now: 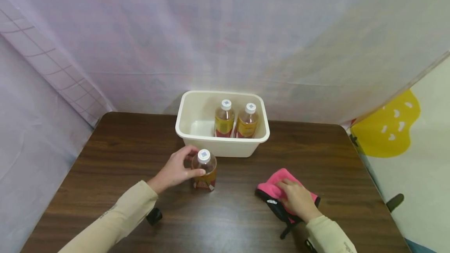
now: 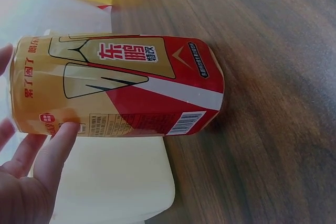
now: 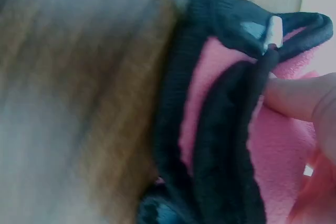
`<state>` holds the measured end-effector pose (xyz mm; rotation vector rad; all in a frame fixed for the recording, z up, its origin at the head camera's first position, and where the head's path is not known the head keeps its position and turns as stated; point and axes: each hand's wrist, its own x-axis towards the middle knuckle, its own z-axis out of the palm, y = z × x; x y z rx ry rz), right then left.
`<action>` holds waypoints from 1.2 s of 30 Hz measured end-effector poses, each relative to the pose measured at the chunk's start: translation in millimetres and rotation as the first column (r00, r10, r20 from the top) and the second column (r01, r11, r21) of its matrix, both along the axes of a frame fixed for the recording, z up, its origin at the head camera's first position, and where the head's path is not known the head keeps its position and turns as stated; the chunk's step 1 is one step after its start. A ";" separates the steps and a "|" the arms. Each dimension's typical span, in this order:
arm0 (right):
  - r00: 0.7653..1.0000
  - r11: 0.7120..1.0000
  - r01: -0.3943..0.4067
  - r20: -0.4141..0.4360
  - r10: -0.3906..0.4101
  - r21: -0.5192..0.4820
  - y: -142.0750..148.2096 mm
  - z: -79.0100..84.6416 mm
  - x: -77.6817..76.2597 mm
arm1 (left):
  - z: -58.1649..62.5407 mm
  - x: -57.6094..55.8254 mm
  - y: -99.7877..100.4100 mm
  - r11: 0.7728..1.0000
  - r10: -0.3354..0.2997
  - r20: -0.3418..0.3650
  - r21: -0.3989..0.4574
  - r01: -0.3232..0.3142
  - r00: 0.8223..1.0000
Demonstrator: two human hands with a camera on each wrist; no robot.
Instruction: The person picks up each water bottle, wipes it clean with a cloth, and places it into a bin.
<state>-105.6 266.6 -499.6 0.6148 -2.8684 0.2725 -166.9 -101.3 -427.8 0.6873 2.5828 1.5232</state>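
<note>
My left hand (image 1: 177, 169) grips a drink bottle (image 1: 205, 182) from its left side, thumb in front and fingers behind. The bottle stands upright just in front of the white tub, with a white cap and amber contents. Its gold and red label (image 2: 131, 82) with Chinese lettering fills much of the left wrist view. Over on the right, my right hand (image 1: 299, 198) holds a bunched pink cloth (image 1: 283, 177) with black edging. The thumb (image 3: 294, 98) presses into its pink side in the right wrist view, and the palm hides part of the folds.
A white plastic tub (image 1: 218, 149) stands at the table's back edge. Inside, two similar bottles, a middle one (image 1: 224, 123) and a right one (image 1: 247, 125), stand upright in its right half. The brown wooden table (image 1: 116, 159) meets a pale curtain (image 1: 225, 42) behind.
</note>
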 end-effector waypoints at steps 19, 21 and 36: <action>0.990 0.975 0.138 0.056 -0.130 -0.172 -13.3 15.4 7.9 | -1.4 -1.2 0.5 1.000 -0.010 -0.004 -0.009 0.010 1.000; 0.994 0.966 0.109 0.034 -0.104 -0.233 -18.9 22.1 6.4 | -1.8 -1.3 0.8 1.000 -0.013 -0.004 -0.010 0.013 1.000; 0.977 0.683 -0.204 -0.102 0.187 -0.701 -96.6 70.1 -6.4 | -1.1 -1.1 0.6 1.000 -0.011 -0.011 0.008 0.011 1.000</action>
